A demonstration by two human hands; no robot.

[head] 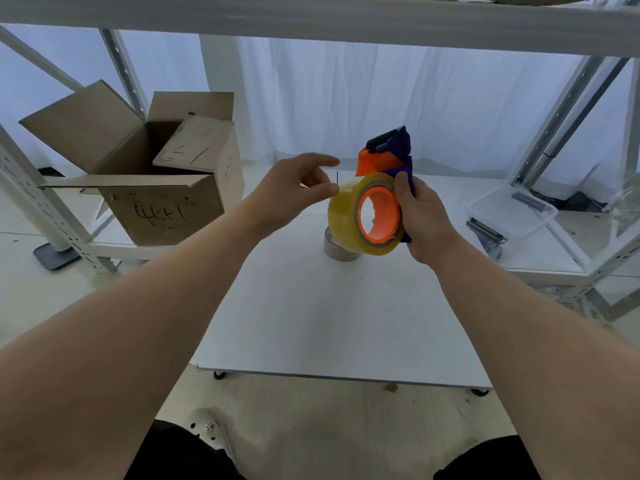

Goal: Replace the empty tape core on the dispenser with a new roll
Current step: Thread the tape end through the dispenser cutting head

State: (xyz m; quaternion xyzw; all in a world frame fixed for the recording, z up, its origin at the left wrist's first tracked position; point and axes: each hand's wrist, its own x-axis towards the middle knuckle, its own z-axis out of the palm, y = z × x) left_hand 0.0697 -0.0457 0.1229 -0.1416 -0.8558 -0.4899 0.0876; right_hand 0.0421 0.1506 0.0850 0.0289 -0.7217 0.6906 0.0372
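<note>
My right hand [424,221] grips the orange and blue tape dispenser [388,154], held upright above the white table [329,323]. A new yellowish roll of tape [344,216] sits on the dispenser's orange hub [379,214]. My left hand [294,187] pinches the roll's top edge with thumb and forefinger, the other fingers spread. The empty grey-brown tape core [337,252] stands on the table just below the roll, partly hidden by it.
An open cardboard box [145,168] stands on the low shelf at the left. A clear plastic tray [512,211] with metal parts lies at the right. Metal rack posts [568,112] frame both sides, and a shelf board [311,19] runs overhead.
</note>
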